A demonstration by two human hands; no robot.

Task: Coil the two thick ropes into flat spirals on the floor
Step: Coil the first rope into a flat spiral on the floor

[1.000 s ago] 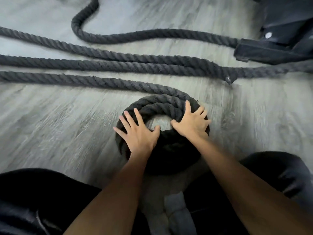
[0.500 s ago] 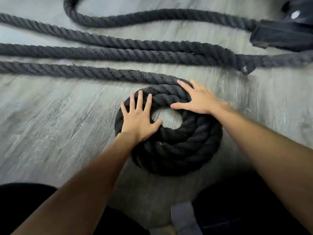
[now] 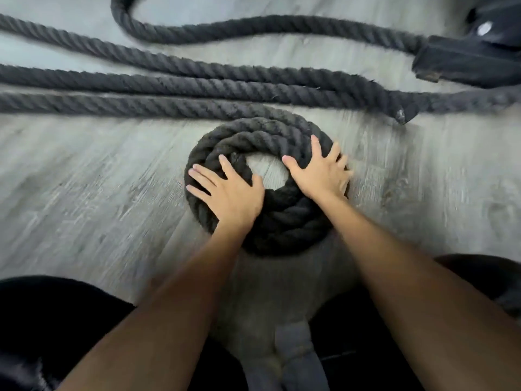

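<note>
A thick dark rope is wound into a small flat coil (image 3: pixel 284 221) on the grey wood floor, with a bare patch of floor at its centre. My left hand (image 3: pixel 228 193) lies flat, fingers spread, on the coil's left side. My right hand (image 3: pixel 321 170) presses flat on the right side, thumb at the inner rim. The coil's free length (image 3: pixel 112 104) runs off to the left. Two more stretches of rope (image 3: pixel 197 77) lie straight behind it, and a further loop (image 3: pixel 253 28) curves at the top.
A frayed rope end (image 3: pixel 406 115) lies right of the coil. A black anchor block (image 3: pixel 462 63) sits at the top right with rope leading into it. My dark-clothed knees (image 3: pixel 56 320) flank the near floor at the bottom.
My right hand slid from the coil's far top back to its right side. My left hand shifted down and left along the coil. The coil has turned and the view has moved closer.
</note>
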